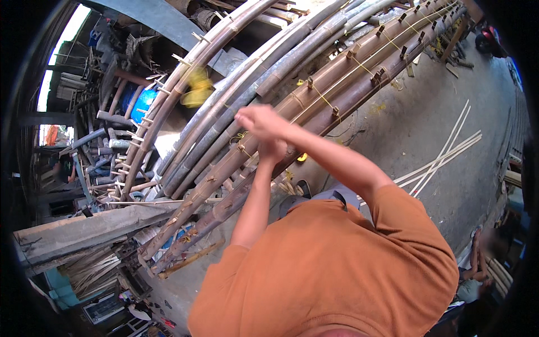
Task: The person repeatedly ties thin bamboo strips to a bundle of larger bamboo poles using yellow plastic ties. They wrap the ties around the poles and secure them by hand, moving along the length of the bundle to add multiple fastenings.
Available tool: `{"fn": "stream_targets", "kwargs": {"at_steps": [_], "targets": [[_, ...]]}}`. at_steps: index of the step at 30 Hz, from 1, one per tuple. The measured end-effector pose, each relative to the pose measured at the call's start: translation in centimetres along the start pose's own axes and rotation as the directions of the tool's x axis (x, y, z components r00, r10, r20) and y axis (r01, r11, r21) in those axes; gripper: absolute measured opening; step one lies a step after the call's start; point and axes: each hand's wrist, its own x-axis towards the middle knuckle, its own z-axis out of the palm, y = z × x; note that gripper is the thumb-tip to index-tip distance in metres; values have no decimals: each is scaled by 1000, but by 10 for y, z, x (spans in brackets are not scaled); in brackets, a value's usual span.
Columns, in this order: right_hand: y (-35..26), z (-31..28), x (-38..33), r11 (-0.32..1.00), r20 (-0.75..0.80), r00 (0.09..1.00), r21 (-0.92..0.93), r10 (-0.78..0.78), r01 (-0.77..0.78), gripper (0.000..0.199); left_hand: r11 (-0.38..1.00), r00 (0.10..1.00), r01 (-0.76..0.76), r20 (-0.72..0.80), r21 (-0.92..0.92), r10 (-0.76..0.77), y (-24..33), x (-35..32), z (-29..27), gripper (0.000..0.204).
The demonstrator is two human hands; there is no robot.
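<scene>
Two long brown bamboo poles [311, 95] run diagonally before me, with short dark pegs [403, 52] standing out of them. Yellow cord [321, 94] is tied across the poles at intervals. My right hand [261, 121] is closed in a fist above the poles, in front of my left hand; whatever it grips is hidden. Lower down, my left hand [273, 150] is closed against the poles, its fingers partly covered, and what it holds cannot be made out. A loop of yellow cord [240, 136] lies just left of the hands. Beyond, a yellow bundle [197, 89] is smeared by motion.
Grey bamboo poles [281, 53] lie behind the worked ones. A curved bamboo piece [161, 106] with pale pegs stands at left, near a blue drum [144, 104]. A concrete beam [95, 227] crosses the lower left. Pale strips [443, 160] lie on the floor at right; a person [477, 264] is beyond.
</scene>
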Motion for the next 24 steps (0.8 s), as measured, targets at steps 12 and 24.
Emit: {"fn": "stream_targets", "kwargs": {"at_steps": [12, 24], "targets": [[51, -24, -154, 981, 464, 886, -176, 13, 78, 47, 957, 961, 267, 40, 114, -273, 50, 4, -23, 31], [52, 14, -178, 816, 296, 944, -505, -142, 281, 27, 965, 970, 143, -226, 221, -92, -47, 130, -17, 25]]}}
